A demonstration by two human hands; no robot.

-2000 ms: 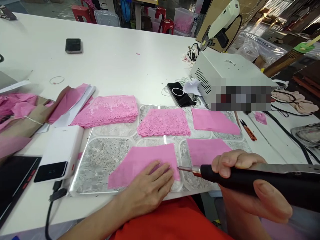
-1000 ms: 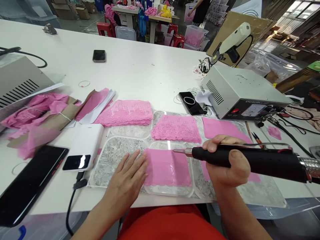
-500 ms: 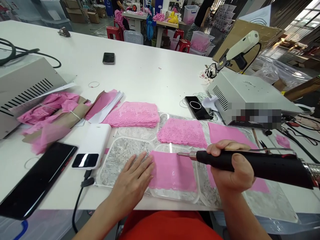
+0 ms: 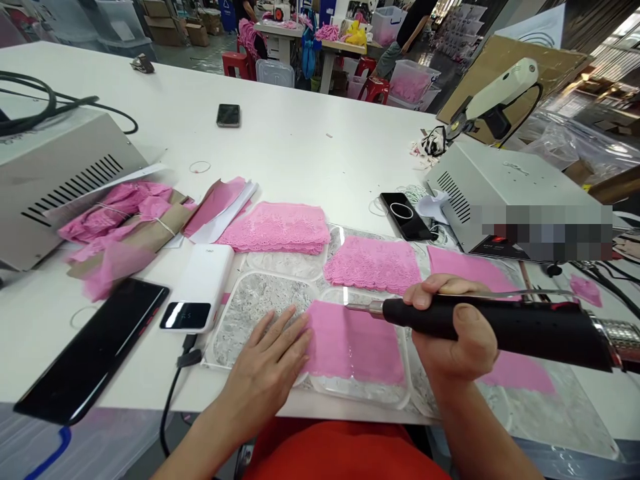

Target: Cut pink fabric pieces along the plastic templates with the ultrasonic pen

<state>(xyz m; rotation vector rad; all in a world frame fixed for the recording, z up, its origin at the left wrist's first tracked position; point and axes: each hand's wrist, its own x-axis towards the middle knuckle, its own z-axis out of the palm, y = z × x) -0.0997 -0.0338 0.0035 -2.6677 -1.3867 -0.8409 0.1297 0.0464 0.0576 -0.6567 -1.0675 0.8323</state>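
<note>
Fingers (image 4: 281,327) of the left hand (image 4: 263,370) lie spread and flat, palm down, the innermost ones overlapping the left margin of a thin pink fabric piece (image 4: 357,343). Those of the right hand (image 4: 453,327) wrap around a thick black cylindrical tool with a pointed metal tip (image 4: 525,330), the thumb pressed along its side. The tip points left, at the fabric's far edge (whether it touches, I cannot tell). The fabric lies on a grey marble-patterned mat with clear rounded panels (image 4: 270,293), its near edge just inside a panel's rim. Behind it sits a stack of scalloped pink lace (image 4: 373,263), close but apart. Left of the left hand, a strip of mat separates it from a white rectangular power bank (image 4: 210,273). Farther out, the white tabletop (image 4: 300,160) runs broadly between two grey vented metal boxes (image 4: 75,173) (image 4: 520,177).
</note>
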